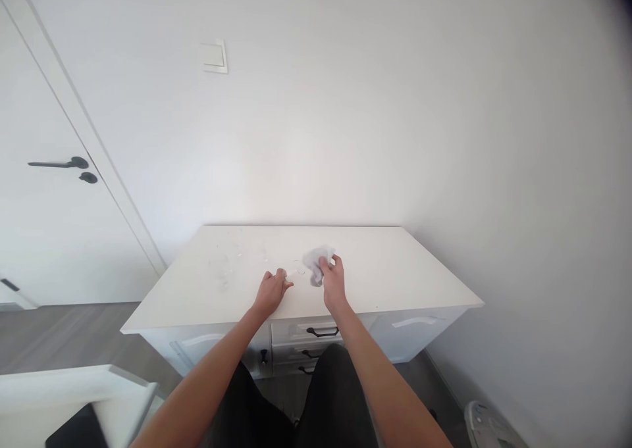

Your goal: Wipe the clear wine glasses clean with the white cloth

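Over the white cabinet top (pixel 375 270), my right hand (pixel 334 280) pinches a crumpled pale grey-white cloth (pixel 316 261) between thumb and fingers. My left hand (pixel 271 291) is closed on the near end of a thin, whitish object with a rounded, see-through far end (pixel 299 268). Its exact kind is too faint to make out. The cloth hangs just right of that rounded end; whether they touch I cannot tell. Wet-looking clear spots (pixel 224 273) are scattered on the top to the left of my hands.
Drawers with black handles (pixel 322 332) face my knees below the top. A wall with a light switch (pixel 214 56) rises behind. To the left is a white door with a black handle (pixel 59 164). A grey-white device (pixel 486 425) stands on the floor at lower right.
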Motion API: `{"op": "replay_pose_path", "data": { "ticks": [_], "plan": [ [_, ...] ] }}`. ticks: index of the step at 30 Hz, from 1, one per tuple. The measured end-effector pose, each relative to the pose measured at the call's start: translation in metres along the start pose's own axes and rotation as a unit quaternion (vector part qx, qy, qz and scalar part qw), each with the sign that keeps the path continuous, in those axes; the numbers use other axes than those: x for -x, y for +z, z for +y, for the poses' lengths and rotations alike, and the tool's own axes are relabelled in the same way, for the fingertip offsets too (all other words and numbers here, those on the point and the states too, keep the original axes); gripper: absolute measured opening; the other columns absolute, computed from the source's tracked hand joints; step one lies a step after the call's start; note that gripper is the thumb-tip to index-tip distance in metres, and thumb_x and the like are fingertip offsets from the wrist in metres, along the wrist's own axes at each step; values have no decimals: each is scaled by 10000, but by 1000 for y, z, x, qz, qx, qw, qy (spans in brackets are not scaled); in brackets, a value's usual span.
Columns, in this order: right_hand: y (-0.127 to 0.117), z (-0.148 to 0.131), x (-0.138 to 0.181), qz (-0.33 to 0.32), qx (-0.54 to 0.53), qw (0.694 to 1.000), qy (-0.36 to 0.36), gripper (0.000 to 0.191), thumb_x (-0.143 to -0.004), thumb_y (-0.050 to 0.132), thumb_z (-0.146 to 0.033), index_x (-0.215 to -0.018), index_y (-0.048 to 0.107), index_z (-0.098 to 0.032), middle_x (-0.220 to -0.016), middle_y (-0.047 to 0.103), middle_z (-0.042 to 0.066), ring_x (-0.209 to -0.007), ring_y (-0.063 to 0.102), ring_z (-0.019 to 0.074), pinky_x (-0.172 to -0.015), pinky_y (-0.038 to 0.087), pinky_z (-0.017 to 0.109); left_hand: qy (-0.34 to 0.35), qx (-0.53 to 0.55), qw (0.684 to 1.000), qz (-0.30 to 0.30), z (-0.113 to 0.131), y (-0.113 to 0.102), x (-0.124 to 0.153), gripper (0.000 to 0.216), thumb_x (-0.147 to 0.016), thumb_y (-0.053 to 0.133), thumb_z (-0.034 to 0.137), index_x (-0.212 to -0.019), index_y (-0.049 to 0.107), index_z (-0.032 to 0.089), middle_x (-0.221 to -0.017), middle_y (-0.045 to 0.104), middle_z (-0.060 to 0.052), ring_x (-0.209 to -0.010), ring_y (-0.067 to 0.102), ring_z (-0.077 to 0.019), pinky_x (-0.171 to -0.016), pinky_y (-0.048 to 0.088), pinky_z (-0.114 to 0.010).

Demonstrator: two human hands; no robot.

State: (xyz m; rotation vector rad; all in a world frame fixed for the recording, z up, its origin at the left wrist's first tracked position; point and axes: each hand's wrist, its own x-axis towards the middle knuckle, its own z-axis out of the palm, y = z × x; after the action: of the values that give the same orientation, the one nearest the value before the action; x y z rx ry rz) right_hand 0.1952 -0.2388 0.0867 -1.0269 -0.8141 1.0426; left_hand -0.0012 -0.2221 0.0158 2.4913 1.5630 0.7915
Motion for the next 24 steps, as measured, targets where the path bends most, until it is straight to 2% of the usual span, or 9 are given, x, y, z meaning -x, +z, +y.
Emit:
{"op": "replay_pose_path", "data": {
  "ticks": [3, 7, 10, 12, 14, 16, 18, 21, 24],
  "plan": [
    [-1, 10, 1, 1, -61, 998, -17, 338, -804, 667, -457, -1033, 621, -212, -1036, 702, 45, -919, 640, 188, -760, 499, 280, 11, 19, 1000, -11, -2, 0, 2, 149, -1049, 423, 371, -1046, 454, 225, -795, 728, -26, -760, 589, -259, -814, 379, -372],
    [1, 24, 10, -123, -134, 983, 30, 252, -788, 635, -448, -860, 622, -206, -906, 686, 39, -891, 619, 212, -745, 495, 294, 14, 13, 999, -33, -4, 0, 3, 150, -1034, 435, 364, -1041, 476, 219, -776, 668, -38, -844, 566, -280, -709, 393, -337],
    [-4, 21, 10, -166, -140, 974, 60, 304, -839, 556, -519, -870, 594, -219, -879, 688, 43, -850, 616, 215, -689, 486, 296, 23, -2, 999, -37, -5, 0, 2, 145, -1033, 434, 347, -1034, 480, 209, -761, 652, -46, -859, 554, -287, -714, 404, -341],
    [-10, 11, 4, -218, -79, 971, 54, 277, -801, 651, -439, -981, 600, -235, -900, 699, 19, -846, 623, 196, -684, 476, 271, 45, -9, 998, -50, -5, 0, 1, 154, -1030, 446, 347, -1054, 485, 200, -778, 664, -55, -866, 552, -291, -735, 412, -349],
    [-14, -3, -6, -312, 16, 949, 34, 394, -735, 715, -281, -1115, 613, -251, -954, 712, 3, -874, 634, 177, -717, 475, 252, 66, -13, 996, -60, -4, 0, 0, 180, -1027, 457, 354, -1093, 491, 189, -809, 680, -67, -874, 555, -294, -751, 418, -354],
    [-13, -17, -17, -413, 129, 902, 13, 471, -706, 670, -163, -1170, 655, -241, -1028, 727, 17, -927, 648, 182, -769, 483, 259, 81, -18, 994, -65, -3, 0, -1, 218, -1026, 463, 363, -1139, 492, 179, -827, 693, -71, -869, 562, -295, -767, 420, -359],
    [-6, -26, -26, -471, 253, 845, -14, 477, -670, 608, -86, -1113, 726, -218, -1092, 742, 39, -987, 659, 212, -819, 490, 279, 97, -20, 993, -71, -2, 0, -1, 238, -1028, 461, 364, -1166, 491, 172, -826, 705, -69, -837, 569, -288, -796, 421, -367],
    [8, -28, -32, -478, 378, 790, -62, 498, -624, 590, -36, -1040, 780, -234, -1148, 752, 38, -1084, 661, 266, -903, 502, 319, 102, -25, 992, -72, -3, 1, -1, 232, -1031, 449, 364, -1142, 503, 167, -803, 716, -73, -797, 577, -288, -808, 420, -372],
    [18, -18, -30, -422, 360, 831, -43, 421, -651, 631, -63, -1010, 778, -227, -1072, 770, 41, -1072, 683, 267, -919, 540, 344, 83, -51, 995, -38, -5, 1, 0, 255, -1032, 435, 382, -1124, 513, 157, -770, 715, -84, -776, 590, -300, -798, 412, -382]
  ]
}}
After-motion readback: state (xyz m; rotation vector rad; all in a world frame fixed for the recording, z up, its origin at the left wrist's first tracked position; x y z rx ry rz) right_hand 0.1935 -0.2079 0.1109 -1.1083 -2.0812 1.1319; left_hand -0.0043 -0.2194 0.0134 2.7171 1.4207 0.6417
